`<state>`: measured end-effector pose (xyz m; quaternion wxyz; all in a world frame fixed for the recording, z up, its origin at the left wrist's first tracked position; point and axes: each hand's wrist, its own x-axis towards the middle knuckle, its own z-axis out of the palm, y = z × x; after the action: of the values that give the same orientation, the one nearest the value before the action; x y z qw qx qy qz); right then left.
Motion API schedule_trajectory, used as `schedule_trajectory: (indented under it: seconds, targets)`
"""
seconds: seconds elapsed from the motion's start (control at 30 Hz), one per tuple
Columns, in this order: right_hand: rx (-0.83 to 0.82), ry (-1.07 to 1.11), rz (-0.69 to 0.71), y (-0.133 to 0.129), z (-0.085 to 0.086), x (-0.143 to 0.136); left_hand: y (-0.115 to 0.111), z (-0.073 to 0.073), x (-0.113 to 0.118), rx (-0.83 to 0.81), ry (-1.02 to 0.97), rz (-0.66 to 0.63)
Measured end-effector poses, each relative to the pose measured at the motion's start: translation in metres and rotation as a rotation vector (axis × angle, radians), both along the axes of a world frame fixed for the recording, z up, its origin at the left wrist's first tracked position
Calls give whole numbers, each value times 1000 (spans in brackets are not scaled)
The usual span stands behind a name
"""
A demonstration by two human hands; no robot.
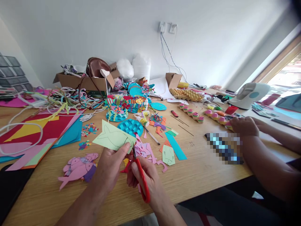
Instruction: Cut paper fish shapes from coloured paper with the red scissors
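Note:
My left hand (113,163) pinches a pale green sheet of paper (113,135) with a fish outline drawn on it. In my right hand (147,175) is a pair of red-handled scissors (143,182), its blades at the sheet's right edge, beside my left thumb. Below and beyond the hands lie pink paper scraps (143,149). To the left rests a pile of cut-out paper fish (78,169), mostly pink with some purple. Another green piece with a drawn fish (168,155) lies on the table to the right of the scissors.
Coloured paper sheets (39,128) are stacked at the left. Beyond the hands are a blue round base (130,127), glue bottles (142,121), a pen (151,135) and a blue strip (176,146). Another person's arms (263,150) reach over painted egg-carton strips (217,117) at the right.

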<state>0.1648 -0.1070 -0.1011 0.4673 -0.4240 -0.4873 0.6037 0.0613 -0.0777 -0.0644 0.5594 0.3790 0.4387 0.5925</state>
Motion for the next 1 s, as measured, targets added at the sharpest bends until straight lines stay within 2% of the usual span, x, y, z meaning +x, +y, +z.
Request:
schedule_trajectory:
  seconds: [0.23,0.8,1.0]
  targets:
    - [22,49,-10,1,-4,-1,-2,-1,1,-6,2,-26]
    - [19,48,5,2,-6,4,-2,-4,7,3,25,69]
    - [7,36,32,2,-5,6,-1,-4,6,0,25,10]
